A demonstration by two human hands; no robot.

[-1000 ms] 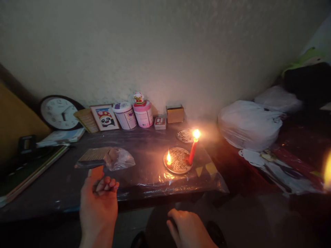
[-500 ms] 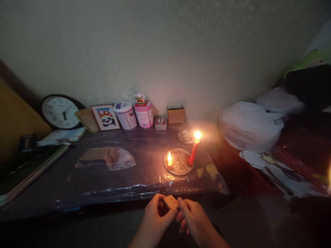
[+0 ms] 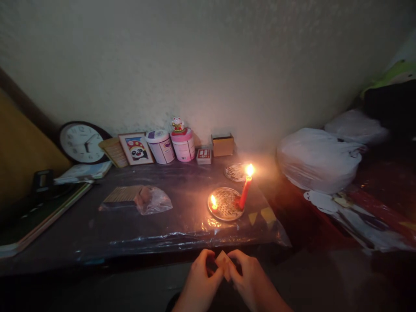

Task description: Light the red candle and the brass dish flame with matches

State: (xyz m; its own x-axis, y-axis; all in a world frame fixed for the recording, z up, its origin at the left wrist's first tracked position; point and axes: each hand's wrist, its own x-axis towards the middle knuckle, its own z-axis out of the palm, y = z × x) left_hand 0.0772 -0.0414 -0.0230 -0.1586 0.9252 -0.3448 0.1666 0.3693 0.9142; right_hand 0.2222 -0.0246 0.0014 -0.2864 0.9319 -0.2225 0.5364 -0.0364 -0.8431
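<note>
Both my hands are closed on a small tan, flat-sided piece (image 3: 223,260), probably folded paper; its exact kind is unclear. My left hand (image 3: 203,279) pinches its left side and my right hand (image 3: 251,277) its right side, just in front of the table's near edge. Beyond them, a round patterned plate (image 3: 226,197) bears a tall lit red candle (image 3: 245,193), leaning slightly right, and a very short lit candle stub (image 3: 214,205) at its left. Yellowish triangular pieces (image 3: 267,215) lie right of the plate.
A plastic-covered table (image 3: 130,232) carries a bag of brown sticks (image 3: 125,194). Along the wall stand a clock (image 3: 82,142), a panda picture (image 3: 135,148), two canisters (image 3: 160,147), a small red-and-white box (image 3: 204,156) and a cardboard box (image 3: 222,146). White plastic bags (image 3: 320,160) sit right.
My right hand has shifted to grip the tan piece's upper right side, and the piece has turned to stand with a corner up. The view has shifted slightly.
</note>
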